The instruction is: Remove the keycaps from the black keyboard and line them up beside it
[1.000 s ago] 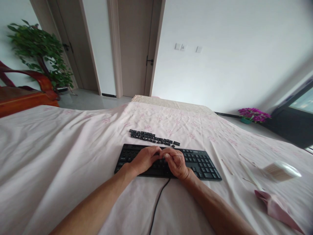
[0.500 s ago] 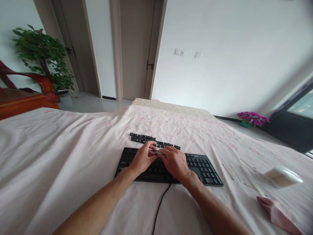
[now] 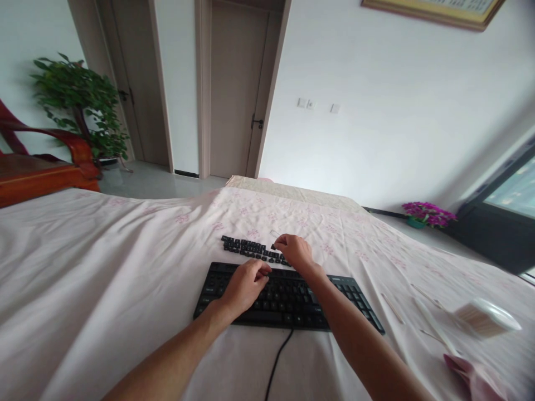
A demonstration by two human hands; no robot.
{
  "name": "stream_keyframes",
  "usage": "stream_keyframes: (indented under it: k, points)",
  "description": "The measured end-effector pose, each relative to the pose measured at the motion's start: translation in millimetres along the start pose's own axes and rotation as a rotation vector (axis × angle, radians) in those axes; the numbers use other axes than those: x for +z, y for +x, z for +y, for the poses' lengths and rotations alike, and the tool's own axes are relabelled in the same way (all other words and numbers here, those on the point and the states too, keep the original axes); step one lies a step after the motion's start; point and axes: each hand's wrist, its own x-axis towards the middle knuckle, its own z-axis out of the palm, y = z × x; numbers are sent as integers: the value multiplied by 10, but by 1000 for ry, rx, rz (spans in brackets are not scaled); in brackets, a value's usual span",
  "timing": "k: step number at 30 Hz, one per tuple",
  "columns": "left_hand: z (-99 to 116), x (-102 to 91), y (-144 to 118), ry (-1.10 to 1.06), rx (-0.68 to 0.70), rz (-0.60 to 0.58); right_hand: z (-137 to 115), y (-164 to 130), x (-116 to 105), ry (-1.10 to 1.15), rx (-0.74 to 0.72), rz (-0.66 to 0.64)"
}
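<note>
A black wired keyboard (image 3: 288, 301) lies on a pale pink cloth with a flower print. My left hand (image 3: 244, 285) rests on its upper middle keys, fingers curled. Beyond the keyboard, several loose black keycaps (image 3: 251, 249) lie in rows on the cloth. My right hand (image 3: 295, 249) reaches over the keyboard to the right end of those rows. Its fingers pinch a thin, pale tool (image 3: 275, 234) whose tip sticks out to the left. What the tool is, I cannot tell.
The keyboard's black cable (image 3: 278, 362) runs toward me. At the right lie thin sticks (image 3: 390, 308), a clear tub of sticks (image 3: 485, 317) and a pink folded cloth (image 3: 476, 379). A wooden chair (image 3: 45, 167), a plant (image 3: 77, 106) and doors stand beyond.
My right hand left the keyboard and moved away from me to the keycap rows. My left hand stayed on the keyboard. The view tilted up slightly.
</note>
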Motion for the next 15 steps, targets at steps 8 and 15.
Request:
stream_keyframes:
  k: [8,15]
  points:
    - [-16,-8,-2,94,62,-19,30,254,217,-52,3,-45]
    - [-18,-5,-5,89,63,-26,13,249,247,-56,-23,-60]
